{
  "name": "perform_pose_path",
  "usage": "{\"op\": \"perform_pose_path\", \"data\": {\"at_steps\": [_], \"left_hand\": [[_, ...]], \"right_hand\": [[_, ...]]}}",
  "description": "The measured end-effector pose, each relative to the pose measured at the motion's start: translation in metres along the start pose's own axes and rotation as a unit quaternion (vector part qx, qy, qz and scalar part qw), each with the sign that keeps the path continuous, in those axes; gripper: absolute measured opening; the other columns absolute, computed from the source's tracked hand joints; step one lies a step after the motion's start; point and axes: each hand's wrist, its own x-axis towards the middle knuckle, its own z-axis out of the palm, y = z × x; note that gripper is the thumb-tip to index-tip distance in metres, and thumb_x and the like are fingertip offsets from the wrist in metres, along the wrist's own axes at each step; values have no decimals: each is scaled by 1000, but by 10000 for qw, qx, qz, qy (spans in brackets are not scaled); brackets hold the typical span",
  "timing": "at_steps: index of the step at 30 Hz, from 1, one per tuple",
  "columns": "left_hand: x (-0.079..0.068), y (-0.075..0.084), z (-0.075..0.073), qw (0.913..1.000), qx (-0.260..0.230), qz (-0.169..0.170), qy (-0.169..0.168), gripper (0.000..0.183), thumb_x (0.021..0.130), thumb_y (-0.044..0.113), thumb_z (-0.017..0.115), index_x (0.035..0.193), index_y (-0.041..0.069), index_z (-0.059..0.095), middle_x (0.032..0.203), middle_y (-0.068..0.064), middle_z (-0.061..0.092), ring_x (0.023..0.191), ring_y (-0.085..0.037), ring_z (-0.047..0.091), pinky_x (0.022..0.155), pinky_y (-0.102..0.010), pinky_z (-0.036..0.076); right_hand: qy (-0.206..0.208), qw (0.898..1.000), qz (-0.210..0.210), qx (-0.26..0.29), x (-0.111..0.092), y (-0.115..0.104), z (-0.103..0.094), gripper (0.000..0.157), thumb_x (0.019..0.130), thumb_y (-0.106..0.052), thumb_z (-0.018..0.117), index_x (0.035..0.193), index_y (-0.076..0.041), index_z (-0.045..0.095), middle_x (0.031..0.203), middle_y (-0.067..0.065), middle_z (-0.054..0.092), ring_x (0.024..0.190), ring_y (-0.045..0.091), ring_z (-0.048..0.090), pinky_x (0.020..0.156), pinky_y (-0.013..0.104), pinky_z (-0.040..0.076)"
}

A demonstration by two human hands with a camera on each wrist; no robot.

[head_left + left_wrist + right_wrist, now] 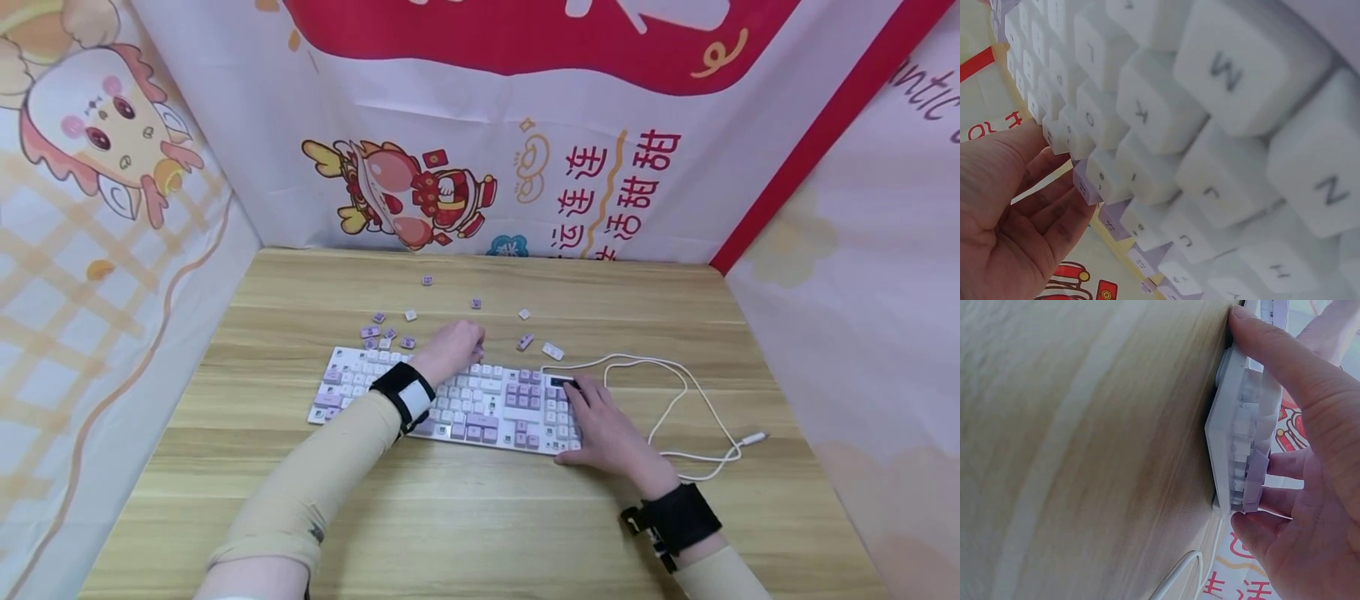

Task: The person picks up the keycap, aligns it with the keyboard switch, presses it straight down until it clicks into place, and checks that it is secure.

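Observation:
A white and purple keyboard (480,406) lies on the wooden table, with several keycaps off and bare switches showing. My left hand (453,348) bends over its far edge, right of the middle. In the left wrist view, the curled fingers of that hand pinch a purple keycap (1085,182) at the top row; its far side is hidden. My right hand (609,429) grips the keyboard's right end. The thumb (1260,331) presses on the near edge, and the other fingers reach over the number pad to the far corner, beside a small dark panel (558,382).
Loose purple keycaps (371,332) and white keycaps (410,316) lie scattered behind the keyboard. A long white keycap (552,351) is behind its right part. The white cable (693,383) loops over the table at the right. Printed cloth (480,100) encloses the table's back and sides.

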Motion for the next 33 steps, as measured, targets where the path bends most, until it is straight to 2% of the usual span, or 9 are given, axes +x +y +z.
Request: {"op": "perform_pose_path", "data": {"at_steps": [5, 9, 13, 17, 22, 29, 33], "left_hand": [[1, -2, 1, 9994, -259, -74, 220, 23, 88, 7, 72, 110, 1, 69, 106, -14, 71, 99, -28, 69, 88, -36, 59], [1, -1, -1, 9992, -190, 44, 334, 33, 88, 11, 74, 120, 3, 67, 113, -14, 70, 104, -26, 69, 92, -35, 58], [-1, 2, -4, 9986, -13, 204, 479, 38, 87, 14, 77, 122, 6, 67, 117, -11, 70, 111, -26, 65, 96, -36, 56], [-6, 3, -8, 9976, -95, 332, 600, 41, 84, 12, 78, 122, 6, 66, 119, -12, 69, 115, -27, 61, 100, -37, 54], [-15, 5, -11, 9963, -426, 510, 551, 42, 84, 12, 79, 123, 6, 66, 121, -11, 68, 116, -26, 61, 102, -36, 53], [-26, 8, -12, 9943, -762, 656, 365, 43, 85, 18, 78, 126, 13, 66, 132, -6, 64, 127, -25, 57, 110, -41, 48], [-33, 10, -13, 9928, -887, 745, 320, 44, 85, 18, 78, 127, 14, 65, 132, -5, 63, 126, -22, 58, 109, -38, 49]], "right_hand": [[25, 10000, -14, 16, 0, -1, 0, 123, 62, -59, 88, 151, 6, 33, 156, 30, 31, 143, 45, 34, 116, 53, 40], [66, 10000, -23, -1, -1, -2, -1, 121, 61, -57, 89, 150, 6, 35, 155, 30, 32, 142, 45, 35, 115, 53, 40], [111, 9999, -31, 7, -1, -3, -1, 121, 61, -54, 90, 149, 7, 35, 155, 31, 33, 142, 46, 35, 115, 53, 40], [86, 10000, -21, 18, -1, -2, -1, 122, 60, -55, 90, 149, 7, 35, 155, 30, 32, 142, 46, 34, 115, 54, 39], [45, 10000, -15, 27, -1, -1, 1, 123, 61, -58, 89, 150, 6, 35, 156, 30, 32, 142, 44, 34, 116, 53, 39], [46, 9999, -46, 86, -2, -1, 1, 123, 61, -58, 88, 150, 6, 34, 156, 29, 31, 143, 44, 34, 117, 53, 38], [69, 9999, -12, 118, -1, 0, 1, 122, 60, -57, 89, 151, 5, 34, 156, 28, 31, 143, 44, 34, 115, 53, 40]]}}
